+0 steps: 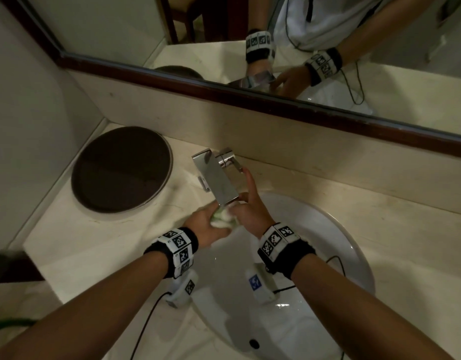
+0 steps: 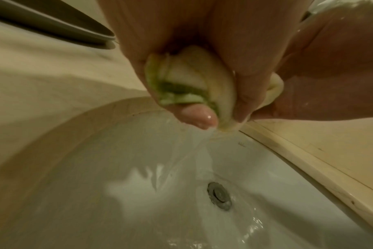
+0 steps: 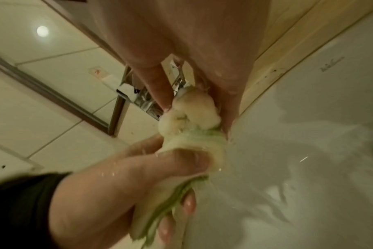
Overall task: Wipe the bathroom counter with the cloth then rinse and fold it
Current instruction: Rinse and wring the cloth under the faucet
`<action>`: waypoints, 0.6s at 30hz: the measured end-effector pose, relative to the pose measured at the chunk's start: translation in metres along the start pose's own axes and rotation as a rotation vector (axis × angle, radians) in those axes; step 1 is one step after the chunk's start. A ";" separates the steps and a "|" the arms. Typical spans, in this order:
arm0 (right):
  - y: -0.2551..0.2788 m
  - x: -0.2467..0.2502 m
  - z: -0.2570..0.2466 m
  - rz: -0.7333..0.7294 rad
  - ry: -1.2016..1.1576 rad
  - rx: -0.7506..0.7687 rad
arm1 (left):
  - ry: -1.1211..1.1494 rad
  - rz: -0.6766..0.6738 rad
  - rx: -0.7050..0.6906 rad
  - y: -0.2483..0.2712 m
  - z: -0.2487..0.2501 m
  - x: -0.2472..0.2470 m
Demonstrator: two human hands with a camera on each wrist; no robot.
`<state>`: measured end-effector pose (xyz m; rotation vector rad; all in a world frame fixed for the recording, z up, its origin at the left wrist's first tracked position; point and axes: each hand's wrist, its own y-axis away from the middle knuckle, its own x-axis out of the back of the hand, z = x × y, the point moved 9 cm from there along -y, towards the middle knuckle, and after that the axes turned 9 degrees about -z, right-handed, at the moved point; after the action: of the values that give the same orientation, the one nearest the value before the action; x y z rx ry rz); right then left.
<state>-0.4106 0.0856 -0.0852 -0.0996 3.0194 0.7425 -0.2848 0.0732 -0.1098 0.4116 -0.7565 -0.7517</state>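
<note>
**Now wringing: cloth bunched between both hands under the tap**

Both hands are working over the white basin [image 1: 349, 245], close under the flat chrome spout of the tap [image 1: 216, 176].

- Left hand [image 1: 207, 224]: fingers are curling tight round one end of the cloth [image 1: 223, 218]. In the right wrist view the thumb is pressing across the top of the wad and the fingertips [image 3: 188, 204] are wrapping up from beneath, so the grip is fully closed on it.
- Right hand [image 1: 246, 211]: it is gripping the other end of the cloth, the two hands touching across the bundle. In the head view one finger is sticking out straight toward the tap lever; the rest are bending round the fabric.
- Cloth: pale with green edging, soaked, squeezed into a thick roll. It is being held in the air above the basin, touching neither the bowl nor the counter [image 1: 99, 245].
- Water is running off the bottom of the wad in the left wrist view and is streaming down the bowl toward the drain [image 2: 219, 196].

Nearby: a dark round tray [image 1: 120, 168] is sitting on the counter to the left of the tap, well apart from the hands. A mirror [image 1: 315, 48] along the back wall is reflecting both wrists.
</note>
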 end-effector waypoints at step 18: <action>0.090 0.001 0.052 -0.001 -0.376 -0.400 | -1.106 0.004 -0.417 0.081 0.113 -0.042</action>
<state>-0.4172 0.1891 -0.0897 0.0280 2.4862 1.2023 -0.3526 0.1505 -0.0067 -0.4486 -1.5770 -1.1018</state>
